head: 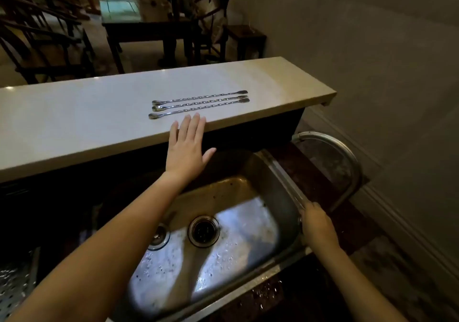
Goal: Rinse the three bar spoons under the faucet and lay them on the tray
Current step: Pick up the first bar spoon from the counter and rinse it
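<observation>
Three long twisted metal bar spoons lie side by side on the pale raised counter: the far spoon, the middle spoon and the near spoon. My left hand is stretched out flat with fingers apart, its fingertips at the counter's front edge just short of the near spoon, holding nothing. My right hand is curled over the right rim of the steel sink. A round metal tray sits to the right of the sink on the dark lower counter. No faucet shows.
The sink basin is wet, with a drain in its floor. A perforated metal rack is at the lower left. Beyond the counter stand dark wooden chairs and a table. A wall runs along the right.
</observation>
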Tool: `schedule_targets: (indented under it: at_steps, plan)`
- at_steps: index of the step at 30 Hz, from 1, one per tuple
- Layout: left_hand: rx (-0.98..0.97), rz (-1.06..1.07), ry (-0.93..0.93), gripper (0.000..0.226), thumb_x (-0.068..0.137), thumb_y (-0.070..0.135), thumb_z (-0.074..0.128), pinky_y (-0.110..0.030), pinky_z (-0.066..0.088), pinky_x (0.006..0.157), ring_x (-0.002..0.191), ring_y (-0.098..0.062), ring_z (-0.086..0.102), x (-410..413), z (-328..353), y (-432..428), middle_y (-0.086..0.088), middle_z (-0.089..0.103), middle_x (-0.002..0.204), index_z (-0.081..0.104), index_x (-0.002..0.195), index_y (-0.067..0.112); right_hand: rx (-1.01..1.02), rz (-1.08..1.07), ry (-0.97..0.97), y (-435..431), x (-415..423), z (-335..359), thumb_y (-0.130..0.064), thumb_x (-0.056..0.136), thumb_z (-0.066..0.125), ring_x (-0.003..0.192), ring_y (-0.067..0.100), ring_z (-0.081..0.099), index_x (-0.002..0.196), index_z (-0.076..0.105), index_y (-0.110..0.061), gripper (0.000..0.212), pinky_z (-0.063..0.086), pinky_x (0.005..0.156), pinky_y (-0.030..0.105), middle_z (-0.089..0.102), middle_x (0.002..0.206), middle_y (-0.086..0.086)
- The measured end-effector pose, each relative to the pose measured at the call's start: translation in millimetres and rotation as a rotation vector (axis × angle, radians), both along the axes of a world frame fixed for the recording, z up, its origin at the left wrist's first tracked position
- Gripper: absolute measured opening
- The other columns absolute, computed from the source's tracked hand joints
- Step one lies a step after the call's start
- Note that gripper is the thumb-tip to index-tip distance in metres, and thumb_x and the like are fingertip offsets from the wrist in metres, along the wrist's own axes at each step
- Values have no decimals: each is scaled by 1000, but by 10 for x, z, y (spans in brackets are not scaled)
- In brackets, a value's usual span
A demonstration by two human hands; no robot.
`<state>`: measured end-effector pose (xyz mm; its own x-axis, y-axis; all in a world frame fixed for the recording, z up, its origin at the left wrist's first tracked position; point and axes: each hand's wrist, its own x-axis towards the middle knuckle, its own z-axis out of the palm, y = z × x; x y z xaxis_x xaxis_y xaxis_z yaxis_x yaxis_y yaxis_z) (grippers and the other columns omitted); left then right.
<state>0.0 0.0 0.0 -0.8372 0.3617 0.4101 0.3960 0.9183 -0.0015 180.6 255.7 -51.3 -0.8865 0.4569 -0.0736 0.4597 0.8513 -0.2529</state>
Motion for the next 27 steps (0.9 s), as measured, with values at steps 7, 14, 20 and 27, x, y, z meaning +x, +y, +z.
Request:
schedule_targets:
  at_steps: [7, 14, 20, 27]
  plan:
    - [-43, 42, 41, 83, 87, 62, 32, -46, 1, 117, 146, -29, 11, -27, -26, 50, -11, 17, 158, 13, 149, 10, -296, -253, 221, 10, -59, -231, -5, 96, 43, 90, 31, 66, 110, 62, 0, 24, 54, 81, 41, 69, 98, 20]
    - [-32, 61, 46, 85, 85, 65, 32, -46, -1, 117, 146, -29, 12, -22, -16, 81, -12, 18, 157, 15, 148, 10, -317, -348, 357, -70, -76, -338, -7, 97, 44, 70, 19, 64, 107, 65, 0, 24, 47, 62, 26, 71, 91, 18]
    - [-43, 65, 35, 86, 85, 65, 32, -47, 1, 117, 146, -29, 12, -16, -4, 80, -12, 18, 157, 15, 148, 10, -299, -348, 325, -49, -104, -318, -7, 97, 43, 77, 27, 69, 108, 65, 0, 25, 53, 70, 32, 71, 94, 18]
    - [-53, 67, 39, 86, 84, 65, 32, -47, -1, 117, 146, -29, 11, -12, -3, 80, -12, 17, 158, 14, 148, 10, -330, -372, 302, -26, -148, -308, -14, 99, 40, 79, 28, 67, 111, 63, -2, 29, 56, 79, 43, 69, 95, 17]
